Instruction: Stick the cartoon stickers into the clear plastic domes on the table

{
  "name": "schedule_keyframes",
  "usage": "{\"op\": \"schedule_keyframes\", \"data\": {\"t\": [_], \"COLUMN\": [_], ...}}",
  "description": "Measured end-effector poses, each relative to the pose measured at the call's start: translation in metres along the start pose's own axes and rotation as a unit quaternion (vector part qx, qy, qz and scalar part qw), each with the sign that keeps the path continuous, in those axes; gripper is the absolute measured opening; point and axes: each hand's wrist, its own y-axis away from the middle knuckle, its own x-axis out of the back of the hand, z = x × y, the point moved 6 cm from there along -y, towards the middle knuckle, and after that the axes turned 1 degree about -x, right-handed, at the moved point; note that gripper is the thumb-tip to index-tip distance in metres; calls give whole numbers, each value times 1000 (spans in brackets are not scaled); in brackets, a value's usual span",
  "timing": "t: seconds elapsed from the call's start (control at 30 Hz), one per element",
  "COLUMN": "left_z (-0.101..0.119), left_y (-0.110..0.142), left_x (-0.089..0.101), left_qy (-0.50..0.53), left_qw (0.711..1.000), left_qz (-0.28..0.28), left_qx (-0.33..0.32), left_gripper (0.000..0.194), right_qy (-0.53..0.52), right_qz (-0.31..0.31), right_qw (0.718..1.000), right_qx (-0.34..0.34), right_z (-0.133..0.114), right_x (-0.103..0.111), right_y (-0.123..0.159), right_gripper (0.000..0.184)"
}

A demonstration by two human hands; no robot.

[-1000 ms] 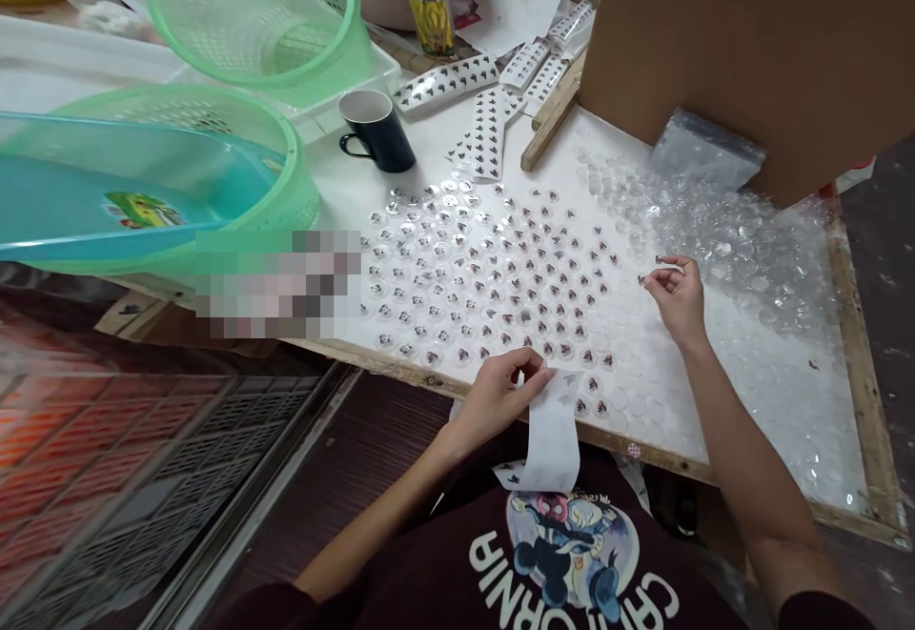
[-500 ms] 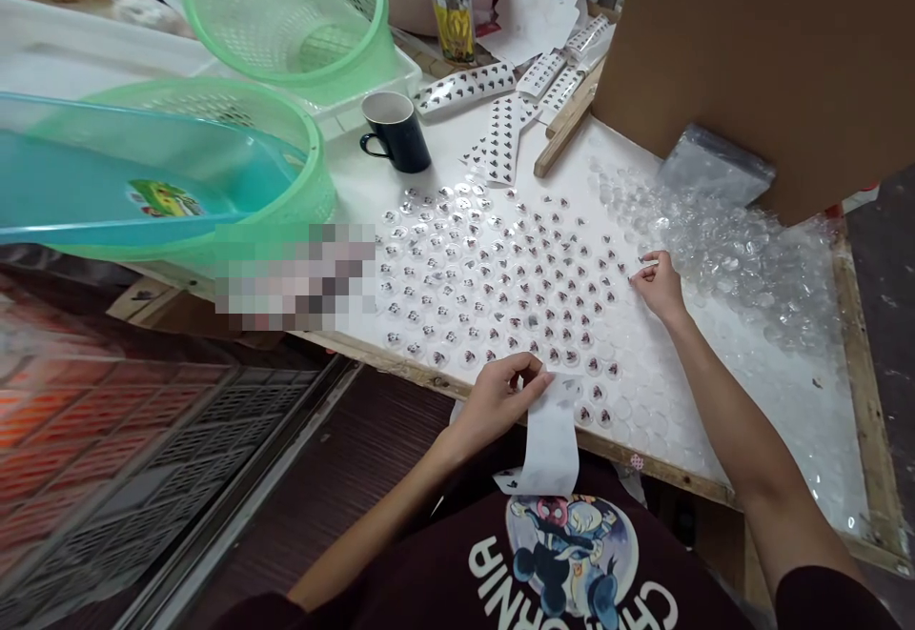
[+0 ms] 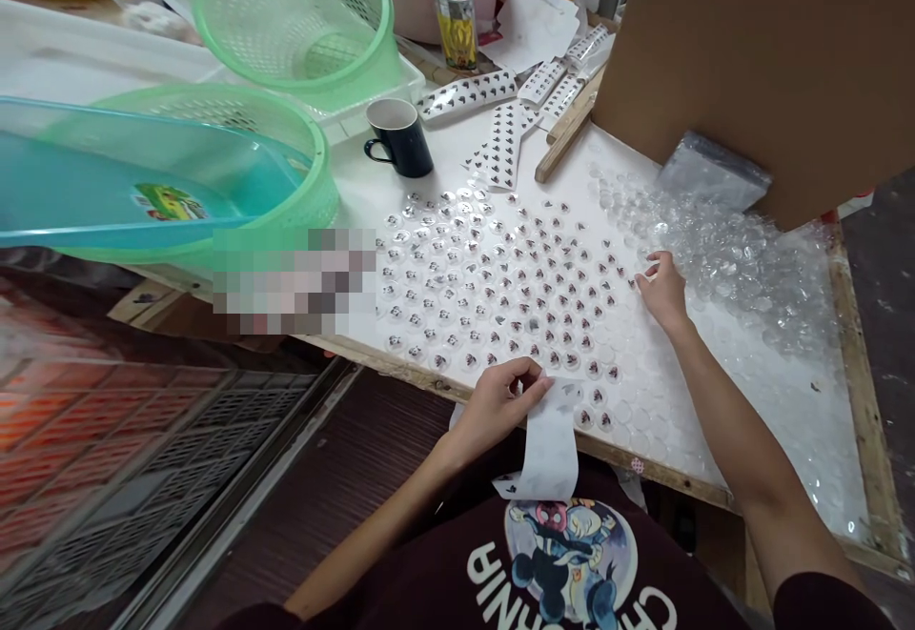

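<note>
Leftward across the table (image 3: 450, 151), our right hand (image 3: 663, 292) has moved nearer the printed discs (image 3: 524, 305), and the dark speck seen earlier on its forefinger no longer shows. That forefinger stands a little off the thumb, other fingers curled; a dark mark sits by the thumb tip, but we cannot tell whether we hold it or it lies on a disc. Our left hand (image 3: 504, 399) pinches the top of a paper strip (image 3: 552, 444) between thumb and forefinger; the strip hangs over the table's front edge against our shirt (image 3: 443, 554).

To handle such small pieces well, we should probably keep the strip steady, use only the fingertips, and keep the wrist off the neighbouring discs.

Thin, curling and dull white on its back, the strip shows dark prints where its lower end folds. Blank discs (image 3: 623, 411) lie round and clear beside the printed ones, while the loose pile (image 3: 743, 258) beyond glints like crinkled plastic. Rough, unpainted wood edges the smooth white tabletop.
</note>
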Motion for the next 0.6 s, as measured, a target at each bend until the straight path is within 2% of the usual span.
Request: {"op": "schedule_keyframes", "data": {"t": [0.13, 0.23, 0.37, 0.6], "left_z": [0, 1, 1, 1], "left_y": [1, 0, -1, -2], "left_x": [1, -2, -5, -4], "left_qy": [9, 18, 17, 4], "left_qw": [1000, 1000, 1000, 1000], "left_qz": [0, -7, -12, -7], "left_qx": [4, 8, 7, 7], "left_gripper": [27, 27, 27, 26], "right_qy": [-53, -75, -105, -57], "right_qz": [59, 46, -31, -53], "right_qw": [997, 994, 988, 990], "right_qx": [-25, -66, -112, -118], "right_z": [14, 27, 39, 39], "right_x": [30, 39, 26, 8], "right_y": [-3, -1, 6, 6], "right_gripper": [26, 18, 22, 11]}}
